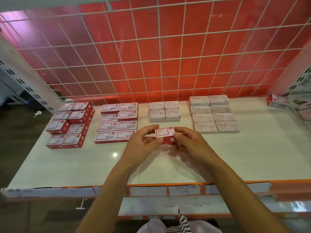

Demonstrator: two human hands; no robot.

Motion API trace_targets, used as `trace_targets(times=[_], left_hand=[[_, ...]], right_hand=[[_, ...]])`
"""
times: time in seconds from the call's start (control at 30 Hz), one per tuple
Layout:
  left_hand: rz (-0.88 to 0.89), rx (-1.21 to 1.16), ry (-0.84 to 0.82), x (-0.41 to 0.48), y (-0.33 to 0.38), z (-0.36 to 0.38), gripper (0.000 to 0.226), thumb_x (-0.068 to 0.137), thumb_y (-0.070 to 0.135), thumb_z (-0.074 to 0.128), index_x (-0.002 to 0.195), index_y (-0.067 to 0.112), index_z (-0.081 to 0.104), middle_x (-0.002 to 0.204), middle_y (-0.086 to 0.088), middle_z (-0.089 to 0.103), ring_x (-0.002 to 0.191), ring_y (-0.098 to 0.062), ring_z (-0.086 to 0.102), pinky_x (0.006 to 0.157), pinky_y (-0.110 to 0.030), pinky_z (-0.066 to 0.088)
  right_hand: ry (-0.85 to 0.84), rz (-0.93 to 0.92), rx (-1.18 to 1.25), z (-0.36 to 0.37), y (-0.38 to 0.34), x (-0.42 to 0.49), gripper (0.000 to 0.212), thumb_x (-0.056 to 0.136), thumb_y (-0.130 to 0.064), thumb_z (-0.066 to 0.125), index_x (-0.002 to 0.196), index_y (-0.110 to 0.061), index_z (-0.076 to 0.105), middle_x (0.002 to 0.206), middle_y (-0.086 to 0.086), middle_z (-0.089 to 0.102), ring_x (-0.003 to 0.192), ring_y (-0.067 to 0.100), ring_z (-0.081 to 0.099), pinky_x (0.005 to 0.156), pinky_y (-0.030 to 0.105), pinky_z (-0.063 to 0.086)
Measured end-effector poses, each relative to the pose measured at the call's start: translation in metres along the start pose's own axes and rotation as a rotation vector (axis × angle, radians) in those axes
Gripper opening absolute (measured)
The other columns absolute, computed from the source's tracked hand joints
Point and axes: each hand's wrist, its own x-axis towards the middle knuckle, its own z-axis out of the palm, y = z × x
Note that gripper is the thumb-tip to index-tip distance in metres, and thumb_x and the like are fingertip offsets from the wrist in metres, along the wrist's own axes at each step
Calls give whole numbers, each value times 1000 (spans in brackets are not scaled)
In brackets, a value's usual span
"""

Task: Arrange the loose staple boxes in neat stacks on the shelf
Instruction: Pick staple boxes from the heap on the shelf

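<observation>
A small red-and-white staple box (164, 134) is held above the white shelf (84, 163), near its middle. My left hand (143, 142) pinches its left end and my right hand (186, 142) pinches its right end. Behind it lie tidy groups: tall red stacks (70, 125) at the far left, a lower red block (118, 122) left of centre, white paper-clip boxes (165, 111) in the centre, white boxes marked STAPLES (212, 115) to the right. One loose red box (277, 100) stands alone at the far right.
A white wire grid (151, 56) over a red panel closes the back of the shelf. Slotted uprights flank both sides. Pale boxed goods (301, 108) sit at the right edge. An orange-edged label strip (168, 190) runs along the shelf front.
</observation>
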Motion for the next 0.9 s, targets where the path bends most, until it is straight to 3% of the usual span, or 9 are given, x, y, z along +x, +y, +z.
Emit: trace_targets(times=[0.2,0.37,0.47,0.6,0.7,0.9], left_hand=[[18,107,-73,-4,-15,-34,47,80,9,74,119,27,56,111,13,65,101,-6,64,85,-25,56],[101,209,-98,-8,-20,-48,40,74,21,79,107,36,62,111,13,64,100,-2,64,81,-19,55],[165,383,-42,-11,-21,-50,42,75,34,77,113,40,58,107,22,59,99,3,58,80,-13,51],[169,401,42,-17,-20,-56,45,75,35,77,115,42,58,101,30,56,96,11,56,75,-5,46],[164,397,93,-22,-25,-67,49,76,32,78,122,34,60,107,25,60,97,11,58,75,-3,46],[135,397,160,-24,-43,-95,52,78,23,77,127,26,60,118,9,65,103,-1,63,78,-4,46]], right_hand=[[-67,-38,-6,24,2,-6,29,94,-20,55,122,-28,58,96,0,71,85,18,67,70,23,55],[1,-149,-435,24,5,0,45,85,-27,67,126,-38,53,107,-12,62,92,8,61,76,23,54],[-7,-187,-504,22,4,1,53,80,-31,72,128,-38,50,108,-16,58,92,5,59,79,24,54],[-36,-218,-643,19,7,4,49,83,-31,70,126,-39,49,108,-20,55,95,-1,56,84,22,52],[-67,-269,-775,29,9,2,48,87,-33,65,132,-30,49,117,-12,54,100,0,52,90,19,45],[-80,-372,-851,59,11,2,49,87,-35,64,133,-24,51,123,-4,57,105,8,53,94,25,46]])
